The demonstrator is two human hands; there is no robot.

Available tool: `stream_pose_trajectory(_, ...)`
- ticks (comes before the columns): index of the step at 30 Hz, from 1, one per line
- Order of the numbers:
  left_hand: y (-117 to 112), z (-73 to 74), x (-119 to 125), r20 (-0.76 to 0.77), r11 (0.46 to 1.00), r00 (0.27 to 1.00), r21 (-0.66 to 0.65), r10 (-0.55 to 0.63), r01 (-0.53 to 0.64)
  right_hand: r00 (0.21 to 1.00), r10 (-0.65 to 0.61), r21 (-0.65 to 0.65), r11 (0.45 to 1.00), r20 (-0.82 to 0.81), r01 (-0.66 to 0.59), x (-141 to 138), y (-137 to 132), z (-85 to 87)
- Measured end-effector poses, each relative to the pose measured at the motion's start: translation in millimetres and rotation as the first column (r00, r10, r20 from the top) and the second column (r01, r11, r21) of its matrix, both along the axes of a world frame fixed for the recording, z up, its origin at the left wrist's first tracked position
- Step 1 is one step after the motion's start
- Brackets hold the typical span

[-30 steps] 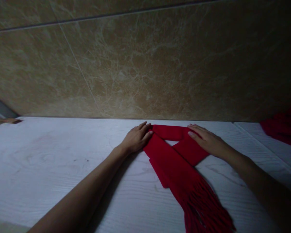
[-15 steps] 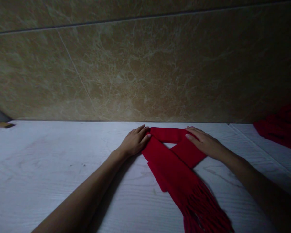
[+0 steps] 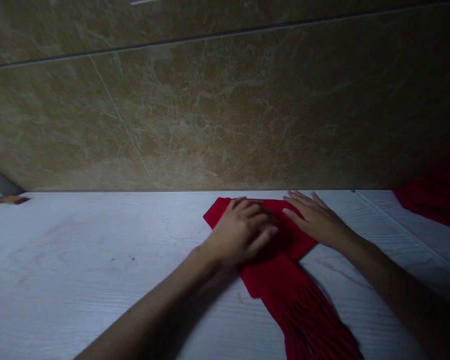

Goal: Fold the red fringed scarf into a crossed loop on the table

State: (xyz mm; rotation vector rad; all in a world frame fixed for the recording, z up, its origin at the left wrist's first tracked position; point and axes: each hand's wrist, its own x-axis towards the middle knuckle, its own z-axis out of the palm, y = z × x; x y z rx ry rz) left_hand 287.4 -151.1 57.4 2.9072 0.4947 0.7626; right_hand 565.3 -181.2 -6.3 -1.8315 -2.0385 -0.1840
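A red scarf (image 3: pixel 273 280) lies folded across itself on a pale wood-grain surface, its fringed end pointing toward me. My left hand (image 3: pixel 243 230) is over the middle of the fold, its fingers a little bent and the thumb apart; it hides part of the cloth. Some motion blur softens this hand, so whether it presses on the scarf is hard to see. At the scarf's right corner my right hand (image 3: pixel 315 217) lies flat with fingers stretched out, the fingertips and thumb at the cloth.
Behind the pale surface (image 3: pixel 97 260) rises a brown marbled tile wall (image 3: pixel 210 115). A heap of red cloth (image 3: pixel 435 192) sits at the far right by the wall. A small brown object (image 3: pixel 15 199) shows at the left edge.
My left hand has moved from the scarf's left corner rightward over its middle. A corner of the scarf now sticks out farther left, and the gap in the fold is out of sight. My right hand stays put.
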Motion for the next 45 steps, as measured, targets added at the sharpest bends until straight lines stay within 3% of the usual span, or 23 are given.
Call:
stream_pose_trajectory(3,-32.3,-1.2,18.9,-0.138,0.968,0.959,0.008,-0.249,0.253,0.999,0.050,-0.060,0.997,0.001,-0.050,-7.2,-1.0,1.6)
stream_pose_trajectory(8,-45.8,-20.7,27.5,-0.226,0.940,0.914,-0.021,-0.337,0.341,0.999,0.035,-0.120,0.992,-0.010,-0.036,-11.2,-1.9,1.1)
stream_pose_trajectory(11,-43.8,-25.1,26.2,-0.227,0.939,0.912,-0.043,-0.341,0.340,0.999,0.032,-0.131,0.991,-0.013,-0.033,-10.3,-1.5,0.4)
stream_pose_trajectory(19,-38.4,-17.5,21.0,-0.180,0.941,0.924,-0.054,-0.338,0.334,0.999,0.042,-0.118,0.992,-0.030,-0.045,-9.1,-1.0,-1.4)
stream_pose_trajectory(29,-24.0,-14.9,14.9,-0.174,0.966,0.954,-0.135,-0.244,0.222,0.999,0.029,-0.116,0.993,-0.014,-0.030,-9.9,0.1,-1.1)
stream_pose_trajectory(45,-24.0,-16.0,16.9,-0.181,0.959,0.955,-0.207,-0.234,0.195,0.998,0.043,-0.106,0.993,-0.037,-0.047,-8.4,0.9,-3.7)
